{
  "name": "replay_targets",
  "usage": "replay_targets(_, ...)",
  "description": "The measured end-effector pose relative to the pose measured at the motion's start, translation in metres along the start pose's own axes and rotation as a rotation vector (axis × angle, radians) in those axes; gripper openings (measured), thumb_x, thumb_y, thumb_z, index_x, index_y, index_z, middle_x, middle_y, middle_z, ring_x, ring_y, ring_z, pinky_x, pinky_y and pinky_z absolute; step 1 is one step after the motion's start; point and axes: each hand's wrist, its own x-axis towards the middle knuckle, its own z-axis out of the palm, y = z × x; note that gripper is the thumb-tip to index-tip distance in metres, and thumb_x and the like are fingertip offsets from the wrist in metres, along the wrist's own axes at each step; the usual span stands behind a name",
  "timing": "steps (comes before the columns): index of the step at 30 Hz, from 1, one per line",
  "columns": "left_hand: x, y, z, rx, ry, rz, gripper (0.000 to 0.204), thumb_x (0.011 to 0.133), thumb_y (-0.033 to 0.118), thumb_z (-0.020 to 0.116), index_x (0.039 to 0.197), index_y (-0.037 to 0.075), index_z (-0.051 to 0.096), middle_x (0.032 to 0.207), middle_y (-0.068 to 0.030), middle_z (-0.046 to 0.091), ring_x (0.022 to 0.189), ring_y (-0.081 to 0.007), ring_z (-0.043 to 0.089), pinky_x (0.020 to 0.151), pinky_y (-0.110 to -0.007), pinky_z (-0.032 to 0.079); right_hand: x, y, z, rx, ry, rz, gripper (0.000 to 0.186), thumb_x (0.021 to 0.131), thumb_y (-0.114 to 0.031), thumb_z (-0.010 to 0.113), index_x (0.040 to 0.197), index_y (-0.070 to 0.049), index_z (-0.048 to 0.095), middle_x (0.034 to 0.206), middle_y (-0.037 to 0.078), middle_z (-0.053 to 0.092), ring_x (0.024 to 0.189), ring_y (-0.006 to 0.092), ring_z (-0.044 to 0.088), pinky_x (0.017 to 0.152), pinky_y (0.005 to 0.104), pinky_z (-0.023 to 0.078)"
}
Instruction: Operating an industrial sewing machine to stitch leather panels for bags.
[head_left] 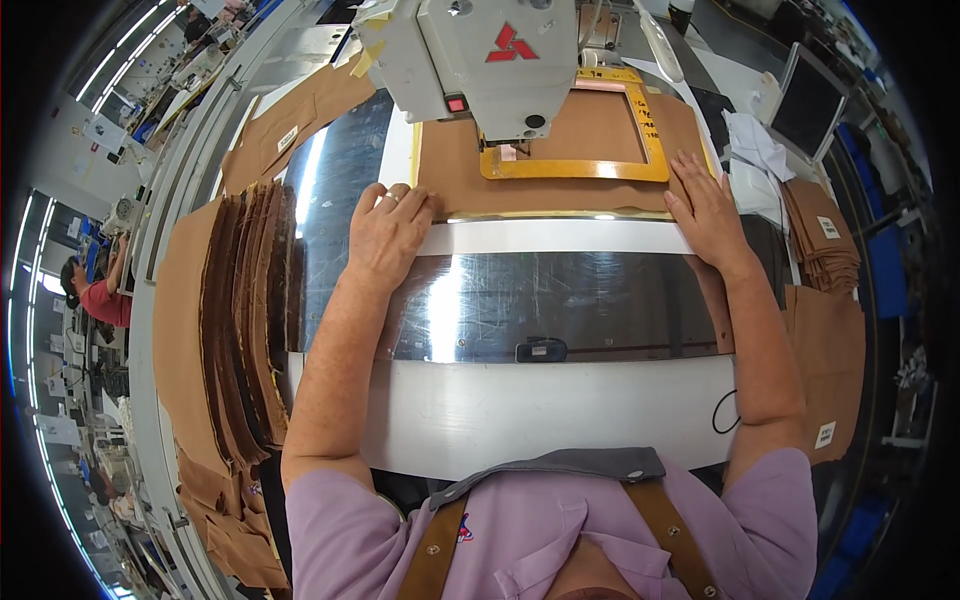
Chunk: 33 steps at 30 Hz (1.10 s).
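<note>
A brown fabric panel (560, 198) lies under the white head of a sewing machine (490, 60). On top of it sits a yellow rectangular clamp frame (655, 150) with handwritten marks on its right side. My left hand (390, 235) is curled closed at the panel's near left corner, its fingertips at the fabric edge. Spread flatter, my right hand (708, 212) rests on the panel's near right edge with the fingers apart. Below both hands runs a shiny metal plate (560, 300).
Thick stacks of brown fabric pieces (190, 310) stand to my left. More folded brown pieces (820, 240) lie at the right, near a white cloth (755, 150) and a dark screen (810, 100). Another person (105, 300) works far off to the left.
</note>
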Motion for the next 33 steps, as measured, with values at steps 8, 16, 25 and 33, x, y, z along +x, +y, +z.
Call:
replay_targets(8,0.002,-0.011,0.016,-0.177,-0.138,-0.210,0.029,0.088,0.009,0.063,0.114,0.014,0.075,0.112,0.0000,0.073,0.107,-0.0168,0.065,0.103,-0.039,0.041,0.008,0.007,0.004,-0.044,-0.005,0.047,0.062,0.105,-0.045,0.043,0.156,-0.011,0.039,0.165,0.007,0.034,0.155,0.0259,0.023,0.124,0.0588,0.012)
replay_targets(16,-0.004,0.008,0.008,-0.381,-0.167,-0.282,0.049,0.096,0.029,0.055,0.140,0.008,0.060,0.144,-0.0111,0.059,0.140,-0.0244,0.049,0.118,-0.050,0.030,0.008,0.005,0.006,-0.116,-0.019,0.051,0.064,0.106,-0.049,0.040,0.158,-0.012,0.036,0.166,0.008,0.032,0.155,0.0260,0.022,0.124,0.0600,0.011)
replay_targets(25,-0.009,0.026,0.011,-0.445,-0.335,-0.281,0.071,0.097,0.052,0.051,0.153,0.008,0.044,0.159,-0.0148,0.042,0.149,-0.0270,0.036,0.126,-0.048,0.019,-0.013,-0.004,-0.013,-0.077,0.040,-0.085,0.061,0.104,-0.045,0.050,0.152,-0.009,0.045,0.158,0.013,0.044,0.151,0.0292,0.033,0.123,0.0534,0.021)
replay_targets(33,-0.009,0.025,0.008,-0.427,-0.334,-0.312,0.072,0.095,0.052,0.054,0.150,0.006,0.048,0.156,-0.0174,0.046,0.147,-0.0288,0.040,0.126,-0.047,0.021,-0.010,-0.005,-0.009,-0.052,0.002,-0.071,0.063,0.104,-0.048,0.047,0.154,-0.010,0.043,0.159,0.012,0.042,0.152,0.0288,0.030,0.124,0.0523,0.019)
